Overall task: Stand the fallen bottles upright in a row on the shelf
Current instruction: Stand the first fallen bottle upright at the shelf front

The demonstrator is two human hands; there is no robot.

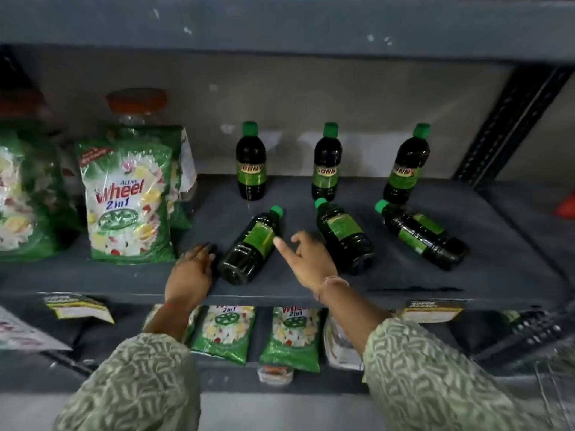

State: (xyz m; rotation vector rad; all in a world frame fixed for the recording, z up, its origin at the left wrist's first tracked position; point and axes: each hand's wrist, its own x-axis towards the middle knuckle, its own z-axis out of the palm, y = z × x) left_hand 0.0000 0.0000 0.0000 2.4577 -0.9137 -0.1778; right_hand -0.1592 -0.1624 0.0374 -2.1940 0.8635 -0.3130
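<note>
The leftmost fallen bottle (pixel 249 247) is the one in play here, lying on the grey shelf (pixel 404 284) at lower centre of the frame, its green cap (pixel 276 210) aimed up and to the right, its base down and to the left near the front edge. So the long axis runs on a diagonal, and both hands bracket it. The left hand (pixel 190 270) rests flat on the shelf just beside the base, fingers spread and holding nothing. The right hand (pixel 306 259) hovers on the other side, fingers loosely open, forefinger reaching toward the label; whether it touches I cannot tell. Neither hand grips anything yet.

Two more fallen bottles wait to the right: the middle one (pixel 343 236), close behind the right hand, and the far one (pixel 423 234), well apart. Three upright bottles (pixel 250 161) stand in a row at the back. A Wheel detergent pouch (pixel 126 203) stands at left, near the left hand.

My read: the right hand is better placed for the neck end, and lifting the cap while the base pivots by the left hand looks like the natural move.
</note>
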